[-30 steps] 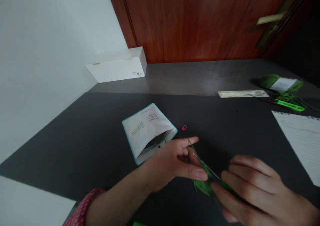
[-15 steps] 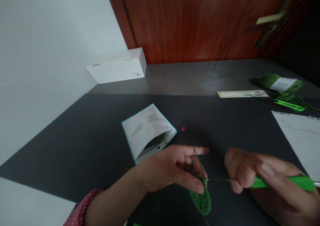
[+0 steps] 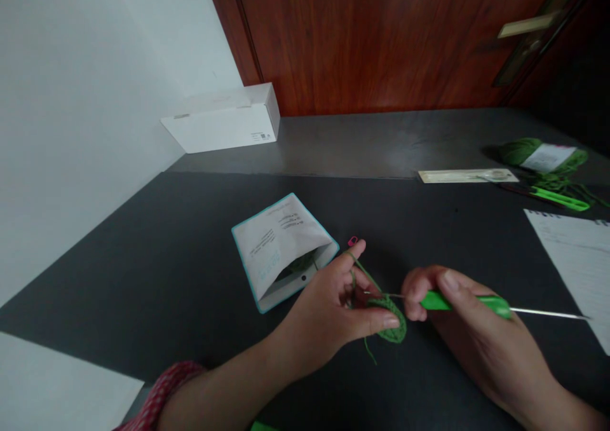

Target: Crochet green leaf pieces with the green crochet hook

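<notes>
At left, a white box (image 3: 223,129) sits at the back of a dark table (image 3: 143,272). Nearer and to its right, a blue-edged pouch (image 3: 271,243) lies with its mouth open, green yarn visible inside. The left hand (image 3: 326,313) pinches a small green crocheted piece (image 3: 394,329) between thumb and fingers, a strand (image 3: 368,273) running from the raised forefinger to the work. A pink clip (image 3: 352,241) lies just beyond that fingertip. The right hand (image 3: 476,348) grasps a green-handled hook (image 3: 495,306); its thin left end meets the upper edge of the piece, but whether it enters a stitch cannot be told. Farther right are a narrow pale strip (image 3: 457,176), a written sheet (image 3: 572,246) and a labelled ball of yarn (image 3: 519,151).
</notes>
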`<state>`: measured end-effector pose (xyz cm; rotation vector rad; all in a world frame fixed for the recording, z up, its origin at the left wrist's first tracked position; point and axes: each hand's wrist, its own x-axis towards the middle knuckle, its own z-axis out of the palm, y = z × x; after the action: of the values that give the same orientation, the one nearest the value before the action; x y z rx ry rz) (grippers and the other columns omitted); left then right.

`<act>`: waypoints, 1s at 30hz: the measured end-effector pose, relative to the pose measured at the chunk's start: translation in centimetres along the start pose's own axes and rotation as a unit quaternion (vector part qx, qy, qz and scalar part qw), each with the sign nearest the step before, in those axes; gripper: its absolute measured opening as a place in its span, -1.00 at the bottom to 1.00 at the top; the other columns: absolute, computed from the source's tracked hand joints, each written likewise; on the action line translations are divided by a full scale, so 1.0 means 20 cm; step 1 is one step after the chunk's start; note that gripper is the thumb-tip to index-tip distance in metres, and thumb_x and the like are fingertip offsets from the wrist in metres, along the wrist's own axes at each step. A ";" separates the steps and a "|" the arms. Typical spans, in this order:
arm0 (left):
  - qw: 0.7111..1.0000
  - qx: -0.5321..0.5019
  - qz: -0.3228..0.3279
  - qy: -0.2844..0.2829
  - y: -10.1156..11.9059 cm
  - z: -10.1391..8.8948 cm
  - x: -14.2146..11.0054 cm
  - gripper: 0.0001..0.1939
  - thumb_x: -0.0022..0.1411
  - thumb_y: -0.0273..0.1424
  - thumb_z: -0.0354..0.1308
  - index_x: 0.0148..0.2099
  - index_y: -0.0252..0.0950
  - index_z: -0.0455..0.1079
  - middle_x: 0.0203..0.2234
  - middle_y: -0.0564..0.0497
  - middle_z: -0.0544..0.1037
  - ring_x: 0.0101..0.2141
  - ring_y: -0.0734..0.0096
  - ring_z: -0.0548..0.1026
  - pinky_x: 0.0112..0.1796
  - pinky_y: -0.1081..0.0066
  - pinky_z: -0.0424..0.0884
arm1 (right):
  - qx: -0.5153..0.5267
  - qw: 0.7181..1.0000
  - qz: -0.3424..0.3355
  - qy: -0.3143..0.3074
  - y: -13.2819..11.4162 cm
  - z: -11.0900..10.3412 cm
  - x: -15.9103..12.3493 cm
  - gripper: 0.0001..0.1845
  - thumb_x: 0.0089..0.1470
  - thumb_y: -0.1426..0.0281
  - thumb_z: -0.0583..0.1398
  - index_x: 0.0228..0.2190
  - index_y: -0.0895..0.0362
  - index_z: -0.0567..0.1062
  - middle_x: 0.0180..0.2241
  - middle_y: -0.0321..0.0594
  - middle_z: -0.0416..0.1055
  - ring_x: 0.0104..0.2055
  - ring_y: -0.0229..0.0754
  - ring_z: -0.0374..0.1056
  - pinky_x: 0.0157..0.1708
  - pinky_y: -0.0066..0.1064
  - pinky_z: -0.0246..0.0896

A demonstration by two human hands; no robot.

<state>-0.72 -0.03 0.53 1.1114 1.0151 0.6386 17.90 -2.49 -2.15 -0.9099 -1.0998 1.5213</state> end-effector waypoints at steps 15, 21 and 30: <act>0.999 0.033 0.025 0.015 0.05 0.00 -0.03 -0.06 -0.01 -0.45 0.37 0.36 -0.26 0.03 -0.47 0.15 0.42 -0.41 0.42 0.42 -0.22 0.33 0.35 | -0.167 0.972 -0.161 -0.022 -0.08 -0.04 -0.07 -0.64 0.31 0.23 0.02 -0.38 0.03 0.54 -0.50 -0.24 0.42 -0.39 -0.16 0.33 -0.41 -0.35 0.21; 0.996 0.058 0.034 0.059 0.03 0.02 -0.02 -0.05 0.00 -0.44 0.37 0.37 -0.26 0.00 -0.44 0.13 0.45 -0.37 0.39 0.43 -0.16 0.29 0.35 | -0.362 0.887 -0.273 -0.089 -0.09 -0.06 -0.08 -0.75 0.31 0.31 0.02 -0.31 0.06 0.47 -0.43 -0.20 0.47 -0.34 -0.11 0.41 -0.37 -0.32 0.30; 0.999 -0.044 0.014 0.029 0.06 0.02 -0.03 -0.12 -0.05 -0.54 0.38 0.31 -0.28 0.14 -0.44 0.15 0.46 -0.37 0.51 0.41 -0.19 0.41 0.32 | -0.597 0.654 -0.465 0.007 -0.03 0.09 -0.07 -0.80 0.19 0.45 0.15 -0.44 0.08 0.54 -0.52 -0.17 0.51 -0.47 -0.14 0.40 -0.46 -0.34 0.37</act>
<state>-0.50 -0.30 1.84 1.0371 1.0136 0.7358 16.75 -4.07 -1.00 -0.8586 -2.1379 -0.2443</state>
